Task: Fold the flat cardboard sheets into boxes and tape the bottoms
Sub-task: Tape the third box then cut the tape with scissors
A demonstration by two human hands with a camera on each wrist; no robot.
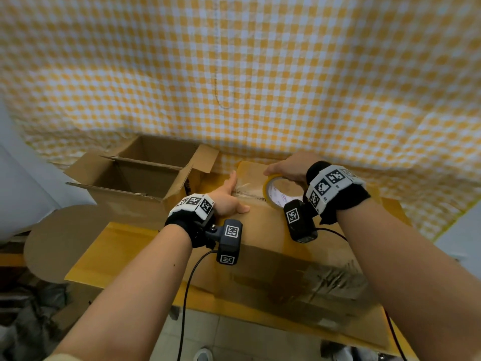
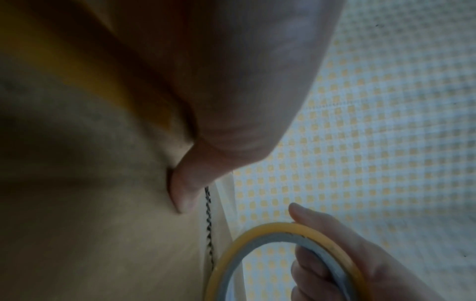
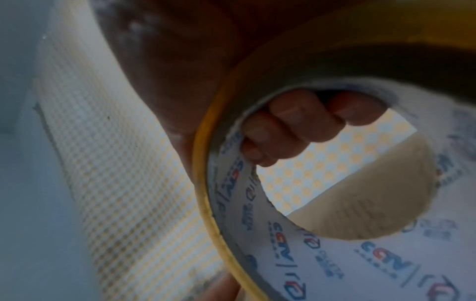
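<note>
A cardboard box (image 1: 265, 230) lies bottom up on the yellow table (image 1: 117, 246), its flaps closed along a centre seam (image 1: 247, 195). My left hand (image 1: 230, 196) presses flat on the box just left of the seam, fingers straight; its thumb (image 2: 185, 189) lies beside the seam (image 2: 208, 220). My right hand (image 1: 283, 169) grips a yellow-edged roll of clear tape (image 1: 273, 194) standing on edge on the box. Its fingers (image 3: 296, 126) curl through the tape roll's printed core (image 3: 257, 224). A strip of clear tape (image 1: 247, 185) runs from the roll toward my left hand.
Two open cardboard boxes (image 1: 135, 175) stand at the left, flaps up. A round cardboard disc (image 1: 65, 241) leans below them. A yellow-and-white checked cloth (image 1: 234, 74) hangs behind. Camera cables (image 1: 187, 295) trail from both wrists.
</note>
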